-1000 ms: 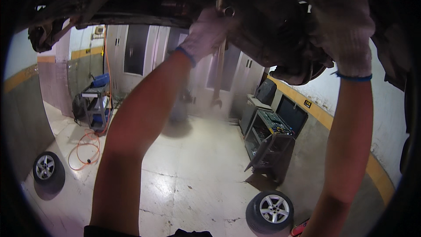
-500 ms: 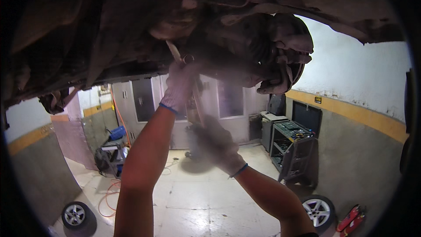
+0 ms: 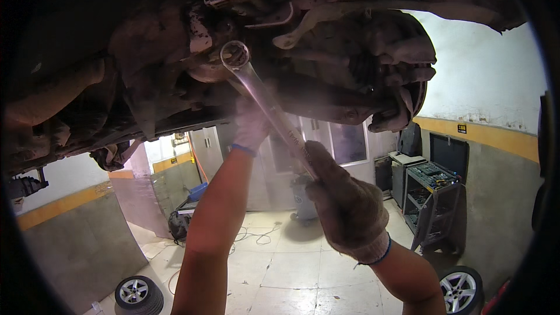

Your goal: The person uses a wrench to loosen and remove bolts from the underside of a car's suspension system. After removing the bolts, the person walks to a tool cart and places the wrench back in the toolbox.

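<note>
In my right hand (image 3: 353, 210), gloved and closed, is a long silver box-end wrench (image 3: 273, 108). It slants up and left. Its ring end overlaps the dark car underside (image 3: 291, 84) overhead; whether it sits on a bolt I cannot tell. My left hand (image 3: 251, 127), in a pale glove with a blue cuff, is raised behind the wrench against the underside. It is blurred and partly covered by the wrench, but looks closed around a narrow metal bar (image 3: 238, 86) that shows above the fingers, its far end hidden by the wrench.
At the right stands a tool cart (image 3: 431, 178) with tools on top, beside a grey wall. One wheel (image 3: 137, 291) lies on the floor at lower left, another (image 3: 458, 289) at lower right. A bin (image 3: 303, 198) and cables stand farther back.
My right hand has lifted the wrench up and closer, its ring end now by the underside. My left hand has shifted slightly right and down. The whole view has swung left.
</note>
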Demonstrator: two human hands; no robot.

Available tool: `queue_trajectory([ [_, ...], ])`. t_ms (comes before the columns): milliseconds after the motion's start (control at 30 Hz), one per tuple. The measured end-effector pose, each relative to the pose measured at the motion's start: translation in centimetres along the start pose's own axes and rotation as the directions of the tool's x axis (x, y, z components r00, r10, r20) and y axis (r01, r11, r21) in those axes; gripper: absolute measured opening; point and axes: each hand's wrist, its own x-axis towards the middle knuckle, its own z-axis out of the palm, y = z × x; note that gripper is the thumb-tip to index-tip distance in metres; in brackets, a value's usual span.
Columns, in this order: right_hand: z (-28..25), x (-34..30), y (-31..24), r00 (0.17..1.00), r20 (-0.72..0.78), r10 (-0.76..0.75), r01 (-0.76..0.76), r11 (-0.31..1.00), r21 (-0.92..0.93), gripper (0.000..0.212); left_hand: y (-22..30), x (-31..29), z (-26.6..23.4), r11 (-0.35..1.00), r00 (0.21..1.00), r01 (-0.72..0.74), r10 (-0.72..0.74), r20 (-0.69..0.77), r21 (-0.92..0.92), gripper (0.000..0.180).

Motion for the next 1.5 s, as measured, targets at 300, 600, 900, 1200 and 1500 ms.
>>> queue_trajectory([
  [300, -1.7, 3.2, 0.5, 0.985, 0.055, -0.167, 0.172, 0.979, -0.112, 0.03, 1.0, -0.5, -0.7, 0.851, 0.995, 0.055, -0.003, -0.099, 0.523, 0.075],
  [600, -0.5, 4.2, -0.6, 0.977, 0.043, -0.21, 0.214, 0.965, -0.15, 0.031, 3.1, -0.7, 0.6, 0.862, 0.992, 0.123, -0.093, -0.086, 0.491, 0.057],
  [900, -3.6, 9.0, 6.4, 0.724, 0.083, -0.685, 0.547, 0.497, -0.674, 0.019, 4.4, -3.2, -1.7, 0.819, 0.994, 0.072, -0.109, 0.03, 0.569, 0.05],
  [1200, -3.5, 9.5, 9.7, 0.861, -0.017, -0.509, 0.475, 0.814, -0.335, 0.045, 6.1, -3.8, -1.1, 0.975, 0.99, 0.142, -0.144, -0.001, 0.173, 0.046],
  [1500, -1.1, 3.5, -2.2, 0.999, 0.022, 0.039, -0.033, 0.97, -0.241, 0.052, 3.3, -1.7, 1.0, 0.838, 0.992, 0.037, 0.035, -0.121, 0.544, 0.064],
])
